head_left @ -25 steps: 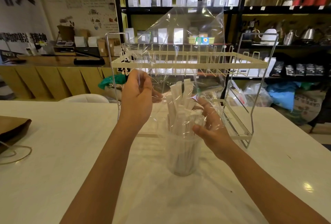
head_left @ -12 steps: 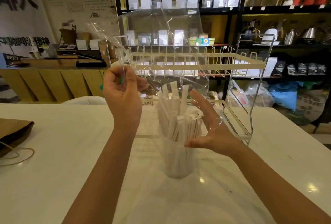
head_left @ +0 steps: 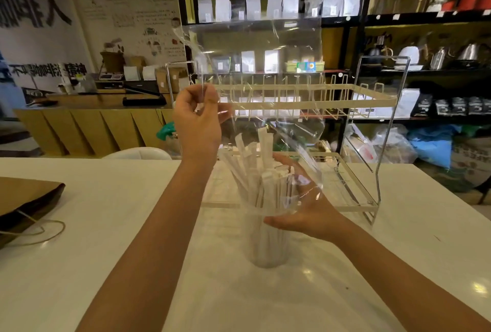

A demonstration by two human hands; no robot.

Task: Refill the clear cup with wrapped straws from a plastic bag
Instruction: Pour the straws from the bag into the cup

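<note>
A clear cup [head_left: 268, 246] stands on the white table [head_left: 111, 225], filled with white wrapped straws [head_left: 261, 172] that fan out above its rim. A clear plastic bag [head_left: 255, 47] hangs upside down above the straws, its lower edge draped over them. My left hand [head_left: 198, 124] pinches the bag's left edge up high, fingers closed on the film. My right hand [head_left: 305, 204] is open beside the cup's rim on the right, palm toward the straws, with bag film lying over its fingers.
A white wire rack [head_left: 366, 145] stands right behind the cup. A brown paper bag [head_left: 26, 198] with cord handles lies at the table's left edge. Shelves with pouches and kettles [head_left: 345, 7] fill the background.
My left hand has lifted the bag up and leftward off the straws. My right hand let go of the straw bundle and opened beside the cup.
</note>
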